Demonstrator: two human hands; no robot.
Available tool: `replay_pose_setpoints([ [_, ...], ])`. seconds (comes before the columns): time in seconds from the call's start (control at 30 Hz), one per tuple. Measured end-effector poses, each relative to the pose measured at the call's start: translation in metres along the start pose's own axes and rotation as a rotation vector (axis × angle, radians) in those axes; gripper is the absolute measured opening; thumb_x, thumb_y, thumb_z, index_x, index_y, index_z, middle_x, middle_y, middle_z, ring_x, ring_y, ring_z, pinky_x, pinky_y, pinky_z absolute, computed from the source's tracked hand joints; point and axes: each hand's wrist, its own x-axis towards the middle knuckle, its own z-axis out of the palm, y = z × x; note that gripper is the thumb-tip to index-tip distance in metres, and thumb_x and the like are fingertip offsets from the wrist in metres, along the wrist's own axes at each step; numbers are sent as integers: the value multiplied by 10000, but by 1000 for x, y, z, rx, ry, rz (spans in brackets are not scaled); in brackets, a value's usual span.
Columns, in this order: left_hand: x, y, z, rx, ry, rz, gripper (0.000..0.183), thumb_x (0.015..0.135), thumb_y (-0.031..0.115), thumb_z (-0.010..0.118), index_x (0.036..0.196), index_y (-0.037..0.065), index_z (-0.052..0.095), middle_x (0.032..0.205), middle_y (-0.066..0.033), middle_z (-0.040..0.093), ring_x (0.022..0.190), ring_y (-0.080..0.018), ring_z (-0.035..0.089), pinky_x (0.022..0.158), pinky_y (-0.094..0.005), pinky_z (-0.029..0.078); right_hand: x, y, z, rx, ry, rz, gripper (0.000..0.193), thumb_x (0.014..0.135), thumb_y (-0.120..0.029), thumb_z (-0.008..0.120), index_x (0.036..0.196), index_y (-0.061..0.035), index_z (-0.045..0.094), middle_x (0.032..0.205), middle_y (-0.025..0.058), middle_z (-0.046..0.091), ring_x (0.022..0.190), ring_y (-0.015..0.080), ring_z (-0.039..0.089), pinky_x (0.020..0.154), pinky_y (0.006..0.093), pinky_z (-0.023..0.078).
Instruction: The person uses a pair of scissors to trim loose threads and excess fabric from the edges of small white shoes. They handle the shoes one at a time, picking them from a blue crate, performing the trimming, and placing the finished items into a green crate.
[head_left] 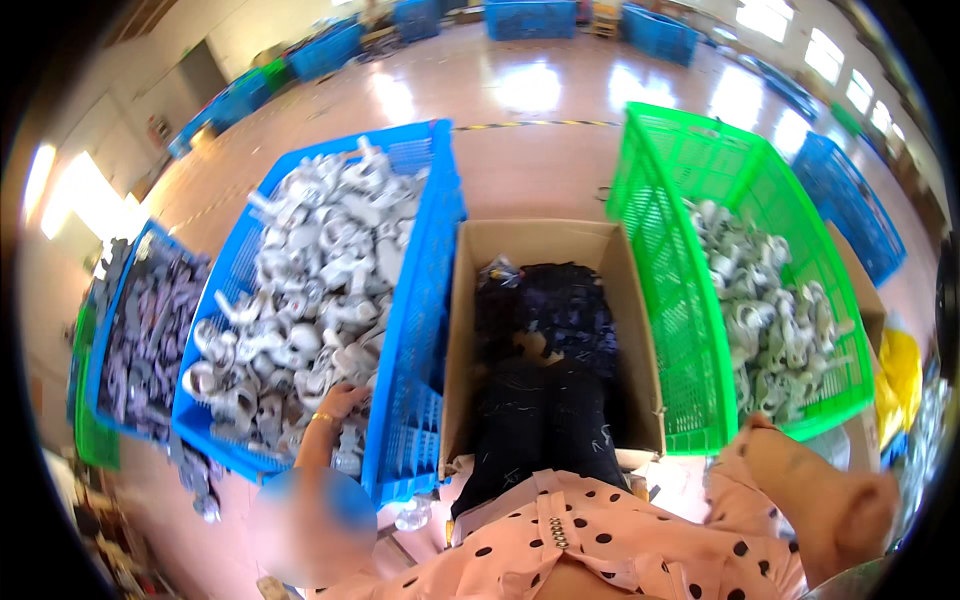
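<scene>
My left hand (342,400) reaches among the grey parts (320,250) in the blue crate (412,300) (whether my fingers have closed on one, I can't tell). Then comes the carton (458,330), then the green crate (690,330) with more grey parts; near it, my right arm (810,480), its grip unclear.

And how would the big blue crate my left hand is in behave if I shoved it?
The blue crate would probably feel heavy, since grey-white pieces are heaped across it. Its lattice walls look like molded plastic, so it should flex little. The pieces lie loose and jumbled, so some might shift.
</scene>
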Motion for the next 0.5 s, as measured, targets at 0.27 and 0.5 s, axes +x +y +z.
replay_pose_setpoints([
  [0.27,64,-39,0,94,251,-11,528,768,448,665,898,-63,689,794,-121,671,696,-195,615,645,-329,488,-48,22,12,165,-147,647,415,993,-369,459,742,-67,591,514,-6,526,379,135,415,353,277,271],
  [0.5,50,-15,-23,130,711,342,505,857,361,623,762,-134,637,639,-178,629,581,-205,524,591,-413,440,-79,12,-13,171,215,1211,421,1008,-244,426,729,22,594,493,15,480,363,64,268,406,246,231],
])
